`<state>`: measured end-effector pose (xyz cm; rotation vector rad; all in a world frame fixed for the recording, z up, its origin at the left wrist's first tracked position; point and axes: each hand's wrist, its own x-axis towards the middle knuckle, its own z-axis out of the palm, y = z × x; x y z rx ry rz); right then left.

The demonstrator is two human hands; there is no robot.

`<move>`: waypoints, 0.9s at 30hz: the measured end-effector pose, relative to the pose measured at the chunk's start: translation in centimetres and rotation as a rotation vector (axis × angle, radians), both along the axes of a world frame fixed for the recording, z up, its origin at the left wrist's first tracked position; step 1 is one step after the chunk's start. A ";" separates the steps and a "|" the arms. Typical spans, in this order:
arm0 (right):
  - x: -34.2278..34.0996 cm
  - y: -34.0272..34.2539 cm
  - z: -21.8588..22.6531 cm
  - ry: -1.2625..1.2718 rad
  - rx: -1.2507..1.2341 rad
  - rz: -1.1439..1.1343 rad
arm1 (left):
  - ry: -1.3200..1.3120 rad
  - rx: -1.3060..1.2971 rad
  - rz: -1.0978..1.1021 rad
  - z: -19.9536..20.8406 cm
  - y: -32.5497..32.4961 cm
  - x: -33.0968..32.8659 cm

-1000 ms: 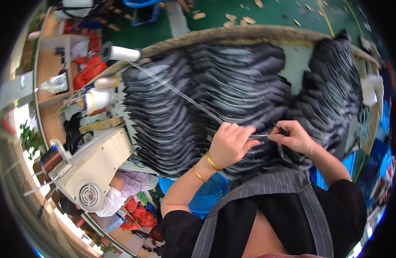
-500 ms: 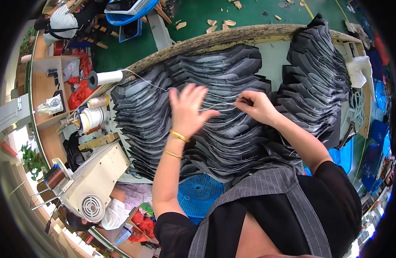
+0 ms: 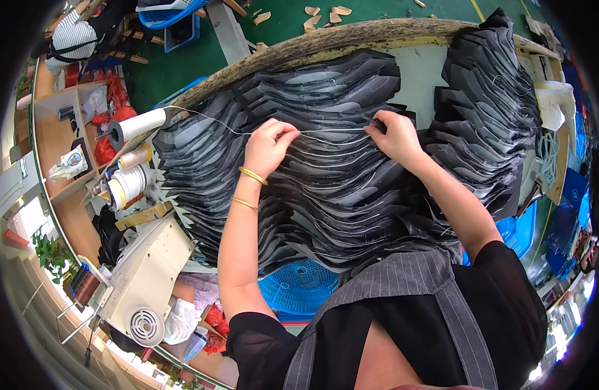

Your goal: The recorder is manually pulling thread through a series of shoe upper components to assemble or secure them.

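Overlapping rows of dark grey and black cut fabric pieces (image 3: 325,169) cover the worktable. My left hand (image 3: 268,146) is pinched on a thin white thread (image 3: 215,122) that runs left to a white thread cone (image 3: 138,125). My right hand (image 3: 393,136) pinches the same thread farther right, above the fabric pieces. The thread is stretched between both hands. Two gold bangles sit on my left wrist.
A second heap of dark pieces (image 3: 491,97) lies at the right. Tape rolls (image 3: 127,183) and a cream machine (image 3: 146,279) stand at the left. A blue basket (image 3: 299,286) sits under the table edge (image 3: 325,39). Another person (image 3: 75,36) is at the far top left.
My left hand, spread open half a second ago, has closed on the thread. Both hands moved up the pile and apart, drawing the thread taut from the cone.
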<state>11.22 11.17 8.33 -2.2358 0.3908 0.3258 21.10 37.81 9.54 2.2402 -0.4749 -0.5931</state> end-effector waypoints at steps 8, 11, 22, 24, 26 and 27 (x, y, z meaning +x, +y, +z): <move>0.9 0.1 -0.9 -0.020 -0.219 0.047 | -0.103 0.153 -0.015 -2.8 -0.5 2.6; 1.7 0.0 -0.1 -0.004 -0.335 0.106 | -0.164 0.239 -0.016 -2.5 -1.1 2.7; 7.6 10.7 -1.4 -0.389 -0.499 0.598 | -0.085 -0.037 0.117 -2.6 3.9 2.4; 6.9 9.1 0.1 -0.206 -0.394 0.445 | -0.034 -0.090 0.215 -0.9 2.9 1.3; 5.2 4.9 2.4 0.003 -0.070 0.231 | 0.093 -0.277 0.326 1.1 0.0 -1.3; 3.4 2.3 0.6 -0.003 0.412 0.122 | 0.172 -0.415 0.324 1.8 -2.6 -3.1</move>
